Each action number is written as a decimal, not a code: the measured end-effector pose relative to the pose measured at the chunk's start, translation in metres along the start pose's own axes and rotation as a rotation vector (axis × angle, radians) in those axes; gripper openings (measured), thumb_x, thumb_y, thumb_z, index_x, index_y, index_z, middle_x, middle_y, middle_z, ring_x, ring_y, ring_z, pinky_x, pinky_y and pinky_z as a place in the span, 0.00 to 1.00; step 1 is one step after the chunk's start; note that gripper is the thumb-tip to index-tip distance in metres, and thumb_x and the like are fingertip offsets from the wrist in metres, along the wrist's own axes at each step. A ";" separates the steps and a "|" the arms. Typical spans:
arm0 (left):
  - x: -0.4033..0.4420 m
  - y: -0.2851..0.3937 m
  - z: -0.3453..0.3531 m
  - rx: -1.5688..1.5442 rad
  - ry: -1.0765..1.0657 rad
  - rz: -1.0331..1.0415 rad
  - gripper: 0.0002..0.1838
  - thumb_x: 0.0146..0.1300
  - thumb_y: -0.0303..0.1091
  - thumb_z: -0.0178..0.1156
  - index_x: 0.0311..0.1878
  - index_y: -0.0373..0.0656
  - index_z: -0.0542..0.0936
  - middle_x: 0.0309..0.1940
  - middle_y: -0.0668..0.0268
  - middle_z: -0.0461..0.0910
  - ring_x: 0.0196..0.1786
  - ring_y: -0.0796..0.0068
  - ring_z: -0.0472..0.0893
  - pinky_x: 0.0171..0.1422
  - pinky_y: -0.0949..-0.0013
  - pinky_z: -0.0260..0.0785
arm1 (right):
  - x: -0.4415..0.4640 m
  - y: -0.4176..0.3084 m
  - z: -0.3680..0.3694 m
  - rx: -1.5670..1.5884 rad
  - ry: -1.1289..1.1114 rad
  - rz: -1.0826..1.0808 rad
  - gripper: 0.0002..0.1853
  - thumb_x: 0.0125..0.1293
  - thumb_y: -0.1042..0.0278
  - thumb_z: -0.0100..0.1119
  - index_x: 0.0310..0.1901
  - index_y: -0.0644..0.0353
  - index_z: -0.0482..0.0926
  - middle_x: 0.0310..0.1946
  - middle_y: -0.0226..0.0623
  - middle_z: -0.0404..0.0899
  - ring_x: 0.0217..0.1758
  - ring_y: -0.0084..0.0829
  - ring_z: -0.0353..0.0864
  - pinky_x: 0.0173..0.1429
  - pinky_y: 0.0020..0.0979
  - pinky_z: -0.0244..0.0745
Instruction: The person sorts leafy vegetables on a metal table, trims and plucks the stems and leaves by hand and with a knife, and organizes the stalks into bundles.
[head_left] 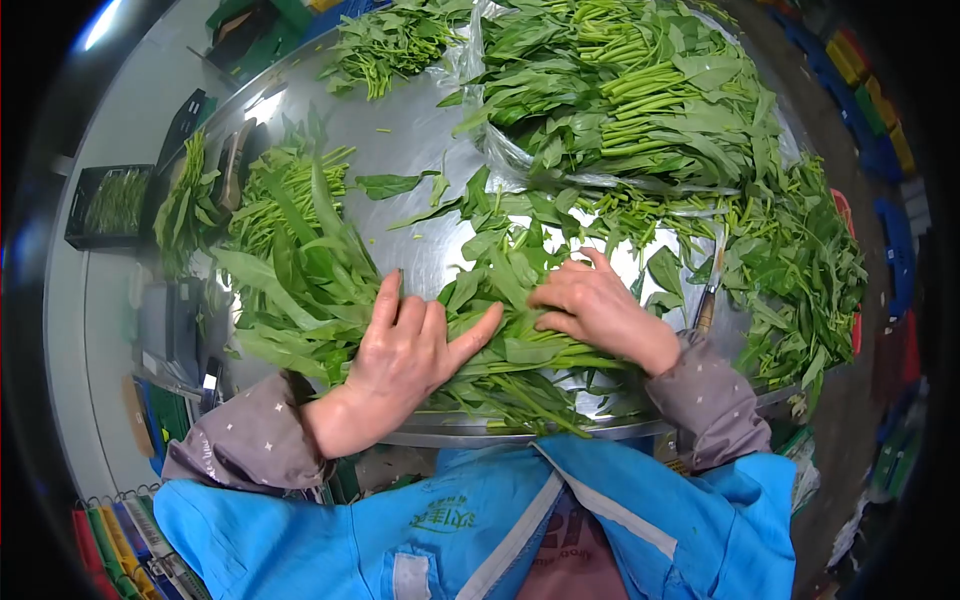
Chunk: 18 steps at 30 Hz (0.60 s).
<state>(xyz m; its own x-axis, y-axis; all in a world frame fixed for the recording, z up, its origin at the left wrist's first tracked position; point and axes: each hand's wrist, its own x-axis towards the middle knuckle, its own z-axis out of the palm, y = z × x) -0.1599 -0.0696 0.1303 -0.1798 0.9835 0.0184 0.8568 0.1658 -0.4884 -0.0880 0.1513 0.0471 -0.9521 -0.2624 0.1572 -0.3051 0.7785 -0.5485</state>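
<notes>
Loose water spinach (520, 350) with long leaves and green stems lies at the near edge of a shiny metal table (400, 135). My left hand (405, 350) rests over leaves, back up, its fingers stretched and its thumb held out to the right. Just right of it, my right hand (597, 305) is bent over the loose leaves, thumb and forefinger closing around some of them; its fingertips are partly lost among the greens. A neater bunch of water spinach (300, 225) lies beyond my left hand.
A big stack of water spinach (650, 100) lies on clear plastic (505, 160) at the back right. A knife (710, 290) with a wooden handle lies right of my right hand. Loose trimmings (800, 280) cover the right edge. A black crate (110, 205) stands at the left.
</notes>
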 end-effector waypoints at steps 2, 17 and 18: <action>-0.006 0.000 0.001 -0.003 -0.011 0.000 0.35 0.45 0.25 0.49 0.61 0.63 0.64 0.18 0.69 0.57 0.24 0.73 0.64 0.56 0.50 0.63 | -0.011 0.027 0.000 -0.048 0.131 -0.022 0.06 0.49 0.63 0.62 0.27 0.52 0.77 0.20 0.31 0.72 0.33 0.33 0.72 0.50 0.39 0.62; -0.004 -0.005 -0.018 -0.035 0.042 0.036 0.33 0.44 0.28 0.50 0.59 0.62 0.67 0.18 0.69 0.57 0.25 0.73 0.64 0.55 0.52 0.64 | 0.007 0.010 0.010 0.070 -0.134 0.201 0.17 0.51 0.62 0.51 0.41 0.62 0.74 0.20 0.48 0.75 0.25 0.48 0.76 0.30 0.46 0.68; -0.008 -0.006 -0.020 -0.058 0.025 0.042 0.32 0.45 0.28 0.50 0.59 0.60 0.66 0.18 0.69 0.57 0.25 0.72 0.63 0.56 0.52 0.63 | -0.006 0.031 0.019 -0.091 -0.096 0.243 0.12 0.49 0.66 0.50 0.35 0.59 0.75 0.18 0.47 0.74 0.24 0.47 0.75 0.28 0.45 0.68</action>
<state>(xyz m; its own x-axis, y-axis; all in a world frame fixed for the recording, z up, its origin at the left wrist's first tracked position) -0.1541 -0.0773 0.1509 -0.1313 0.9911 0.0206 0.8902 0.1270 -0.4376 -0.0915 0.1665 0.0132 -0.9924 -0.1116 -0.0511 -0.0731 0.8719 -0.4841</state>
